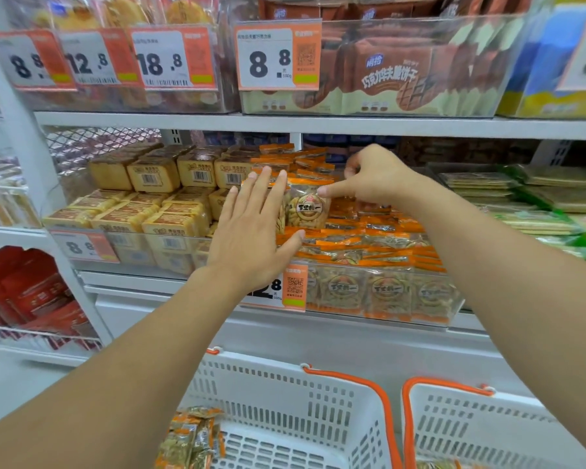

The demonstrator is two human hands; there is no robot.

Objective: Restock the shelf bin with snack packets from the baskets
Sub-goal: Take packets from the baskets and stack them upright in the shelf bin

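Observation:
A clear shelf bin (450,299) on the middle shelf is heaped with orange-edged snack packets (369,238). One packet (307,208) stands upright near the bin's left end. My left hand (254,231) is flat with straight fingers against that packet's left side. My right hand (374,179) reaches over the pile, its index finger touching the packet's upper right edge, the other fingers curled. Below, a white basket (295,401) with orange handles holds a few of the same packets (192,438) at its left. A second white basket (471,431) stands to its right.
Yellow cake packs (153,198) fill the bin to the left, green packets (535,204) lie to the right. The upper shelf carries a clear bin of brown wafer packs (393,72) with price tags. A side rack with red boxes (31,292) stands at far left.

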